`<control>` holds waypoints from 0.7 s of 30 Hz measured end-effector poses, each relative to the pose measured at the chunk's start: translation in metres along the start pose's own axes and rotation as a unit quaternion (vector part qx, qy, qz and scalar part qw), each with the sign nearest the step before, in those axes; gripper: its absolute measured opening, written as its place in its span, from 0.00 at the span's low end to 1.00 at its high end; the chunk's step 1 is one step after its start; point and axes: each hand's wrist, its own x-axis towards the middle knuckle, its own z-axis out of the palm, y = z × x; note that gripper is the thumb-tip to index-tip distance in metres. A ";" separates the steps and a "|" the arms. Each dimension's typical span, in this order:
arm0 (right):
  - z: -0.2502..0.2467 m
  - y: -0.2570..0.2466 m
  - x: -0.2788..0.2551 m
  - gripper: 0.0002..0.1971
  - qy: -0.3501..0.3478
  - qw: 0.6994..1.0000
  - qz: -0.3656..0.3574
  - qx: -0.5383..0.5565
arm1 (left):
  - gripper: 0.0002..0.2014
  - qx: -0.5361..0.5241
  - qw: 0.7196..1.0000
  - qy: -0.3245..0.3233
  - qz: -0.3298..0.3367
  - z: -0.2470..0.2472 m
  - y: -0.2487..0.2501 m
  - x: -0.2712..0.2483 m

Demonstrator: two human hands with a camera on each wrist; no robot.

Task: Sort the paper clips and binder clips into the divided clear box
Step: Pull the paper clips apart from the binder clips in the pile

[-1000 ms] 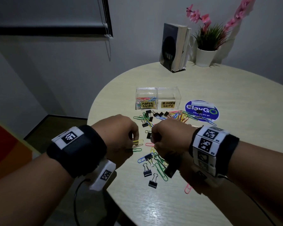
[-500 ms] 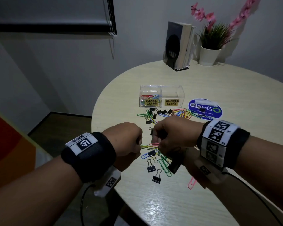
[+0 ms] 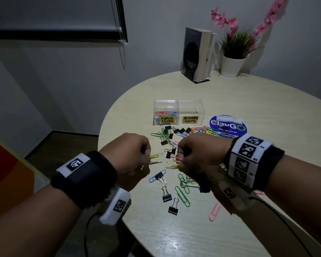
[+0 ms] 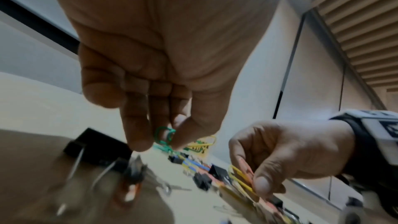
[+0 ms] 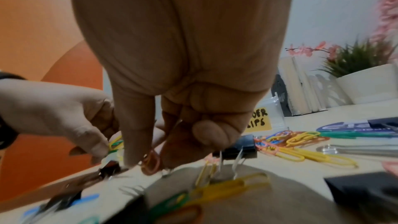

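Observation:
The divided clear box (image 3: 178,103) stands mid-table; its left cell, labelled PAPER CLIPS, holds coloured paper clips (image 3: 166,114), and the cell labelled BINDER CLIPS looks empty. Loose paper clips (image 3: 182,196) and black binder clips (image 3: 166,197) lie scattered in front of it. My left hand (image 3: 146,158) hovers over the near pile and pinches a green paper clip (image 4: 164,135) plus a yellow one (image 3: 156,156). My right hand (image 3: 180,160), a short gap to its right, pinches pink and yellow paper clips (image 4: 243,178), an orange one (image 5: 150,161) at its fingertips.
Books in a black bookend (image 3: 196,58) and a potted plant (image 3: 232,65) stand at the table's far edge. A round blue sticker (image 3: 228,125) lies right of the box. The table's curved rim (image 3: 107,125) runs close on the left.
Both hands stay over the near pile, pinching paper clips. They met at one clip half a second ago and now stand slightly apart, each with its own clips.

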 end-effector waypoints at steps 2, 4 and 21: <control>-0.010 0.005 0.003 0.05 0.045 0.999 0.008 0.026 | 0.04 -0.011 0.999 0.047 -0.008 -0.008 -0.002 0.010; -0.024 0.009 0.010 0.06 0.103 0.992 0.024 0.067 | 0.02 -0.034 0.995 0.097 -0.009 -0.019 0.000 0.024; -0.076 0.005 0.083 0.11 0.342 0.933 0.089 0.068 | 0.08 -0.072 0.973 0.216 -0.032 -0.041 0.017 0.116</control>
